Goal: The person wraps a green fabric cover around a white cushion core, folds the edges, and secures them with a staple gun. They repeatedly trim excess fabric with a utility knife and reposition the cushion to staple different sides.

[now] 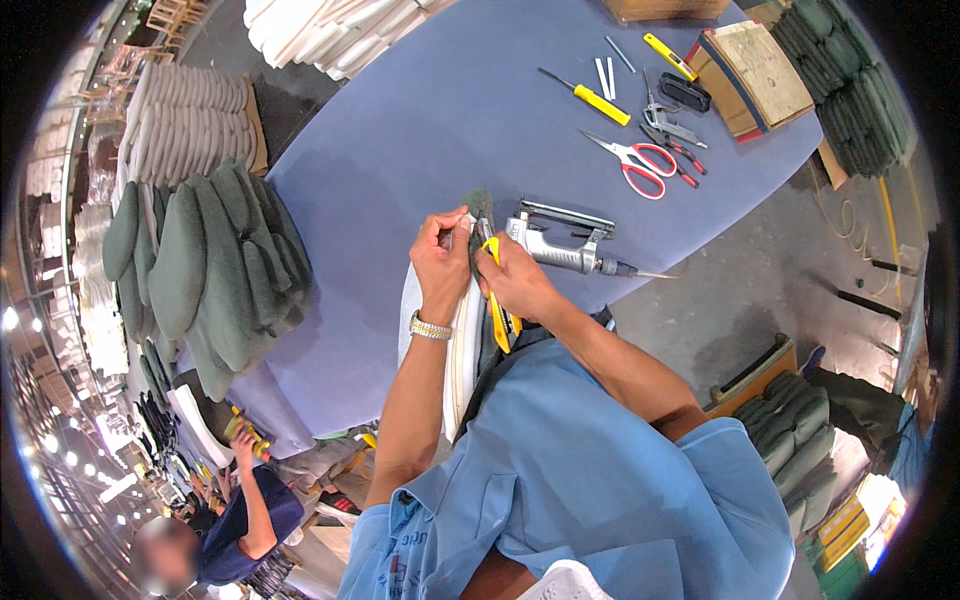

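Observation:
My right hand (pixel 520 280) is closed around a yellow utility knife (pixel 503 325), its front end pointing up along the fabric. In front of me a cushion panel (pixel 462 345) stands on edge against my body, pale on its left side and dark green along the right. My left hand (pixel 442 262) pinches the top edge of the panel, where a flap of dark green fabric (pixel 481 203) sticks up. Both hands are close together, and the blade tip is partly hidden between them. Just right of my right hand lies a silver air staple gun (pixel 560 245) with its hose.
On the blue-grey table (pixel 370 160) lie red-and-white scissors (pixel 637 163), a yellow screwdriver (pixel 600 104), pliers (pixel 675 155) and a carton (pixel 752 80). Green cushions (pixel 205 260) are heaped at the left edge. A co-worker (pixel 255 515) is at the lower left.

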Demonstrator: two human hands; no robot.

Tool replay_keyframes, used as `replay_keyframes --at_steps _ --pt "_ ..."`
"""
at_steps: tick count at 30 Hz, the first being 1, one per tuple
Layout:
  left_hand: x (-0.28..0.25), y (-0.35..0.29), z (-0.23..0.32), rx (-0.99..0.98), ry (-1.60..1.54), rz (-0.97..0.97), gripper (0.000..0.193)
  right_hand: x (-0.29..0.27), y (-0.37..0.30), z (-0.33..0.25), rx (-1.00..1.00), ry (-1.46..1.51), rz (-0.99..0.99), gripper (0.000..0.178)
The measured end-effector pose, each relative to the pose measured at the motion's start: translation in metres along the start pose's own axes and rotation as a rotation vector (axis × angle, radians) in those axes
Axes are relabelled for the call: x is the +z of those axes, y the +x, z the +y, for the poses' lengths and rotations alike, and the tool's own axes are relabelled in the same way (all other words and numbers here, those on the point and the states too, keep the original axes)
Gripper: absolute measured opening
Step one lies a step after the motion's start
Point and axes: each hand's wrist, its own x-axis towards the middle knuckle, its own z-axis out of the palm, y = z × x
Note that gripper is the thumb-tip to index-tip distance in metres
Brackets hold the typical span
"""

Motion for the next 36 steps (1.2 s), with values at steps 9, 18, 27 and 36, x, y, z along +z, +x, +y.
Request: replay_keyframes --at_steps 9,18,27,36 --pt "-0.004 0.010 -0.001 -0.119 -0.124 -0.021 0.013 0.000 -0.001 0.010 -0.013 0.062 -0.017 0.031" --pt "-0.022 0.010 0.033 0.050 0.121 -0.098 0.012 -0.044 -0.038 -0.011 0.024 -0.225 -0.038 0.037" --pt "-0.039 -0.042 0.092 -0.259 0.014 -0.243 0.030 -0.067 -0.064 -0.041 -0.173 -0.398 0.164 0.042" --pt "-0.026 -0.067 0.080 -0.347 -0.310 -0.112 0.034 -0.028 -0.069 -0.035 -0.542 -0.428 -0.200 0.057"
